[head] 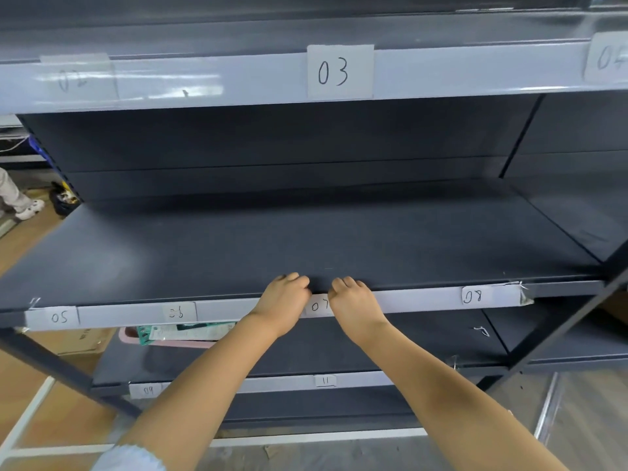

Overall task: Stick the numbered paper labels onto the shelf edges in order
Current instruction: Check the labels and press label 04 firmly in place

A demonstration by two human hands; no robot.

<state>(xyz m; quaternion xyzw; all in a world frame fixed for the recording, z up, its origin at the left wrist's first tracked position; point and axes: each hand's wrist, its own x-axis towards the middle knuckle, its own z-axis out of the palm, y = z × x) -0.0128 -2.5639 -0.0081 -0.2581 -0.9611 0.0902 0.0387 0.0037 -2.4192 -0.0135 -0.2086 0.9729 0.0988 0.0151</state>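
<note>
Both hands work the middle shelf edge: left hand and right hand, fingers curled over the lip, flank label 07, apparently pressing its sides flat between labels 06 and 08.

Label 07 half hidden between left hand and right hand; fingertips curl out of sight. Left of 07, label 06 smudged; label 04 cut off.

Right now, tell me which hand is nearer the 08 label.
Right. The right hand sits at the 07 label, on the side toward the 08 label; the left hand is on 07's far side.
</note>
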